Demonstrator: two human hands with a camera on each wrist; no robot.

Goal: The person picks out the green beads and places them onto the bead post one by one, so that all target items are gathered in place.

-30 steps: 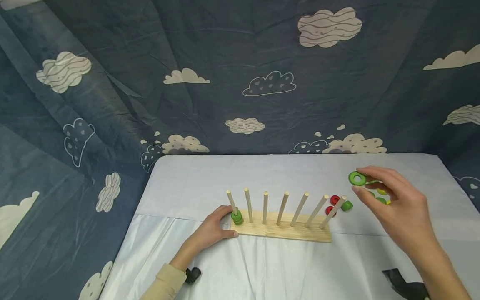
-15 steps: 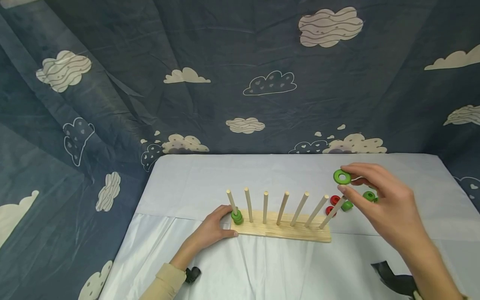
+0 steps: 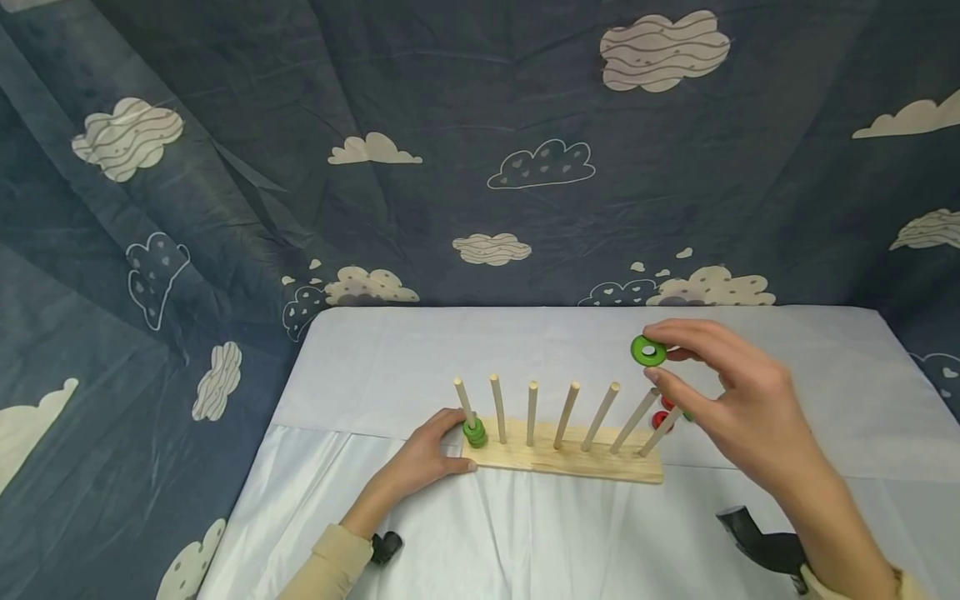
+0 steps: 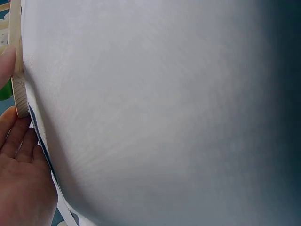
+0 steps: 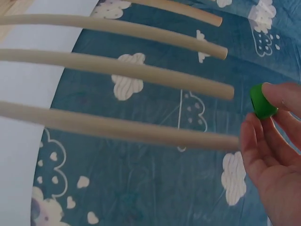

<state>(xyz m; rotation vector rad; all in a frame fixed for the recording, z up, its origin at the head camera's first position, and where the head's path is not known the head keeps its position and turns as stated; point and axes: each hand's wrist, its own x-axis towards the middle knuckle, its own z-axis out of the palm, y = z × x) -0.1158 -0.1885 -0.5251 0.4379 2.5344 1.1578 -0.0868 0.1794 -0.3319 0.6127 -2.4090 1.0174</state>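
A wooden pegboard (image 3: 572, 472) with a row of several upright pegs rests on the white cloth. Green rings (image 3: 475, 437) sit low on its leftmost peg. My left hand (image 3: 424, 457) holds that left end, thumb along the front edge and fingers behind; in the left wrist view its fingertips meet the board's end (image 4: 20, 96). Between thumb and fingertips, my right hand (image 3: 742, 404) pinches another green ring (image 3: 637, 351), raised near the tops of the right-hand pegs. The right wrist view has this ring (image 5: 261, 101) just past the peg tips.
Red rings (image 3: 660, 421) lie behind the board's right end, partly hidden by pegs and the right hand. A black wrist camera mount (image 3: 761, 542) hangs by the right forearm, another black piece (image 3: 386, 547) by the left. A cloud-print curtain (image 3: 525, 100) closes off the back.
My right hand has carried the green ring leftward and slightly up, toward the right-hand pegs, covering the loose rings on the cloth. The left hand and pegboard have stayed put.
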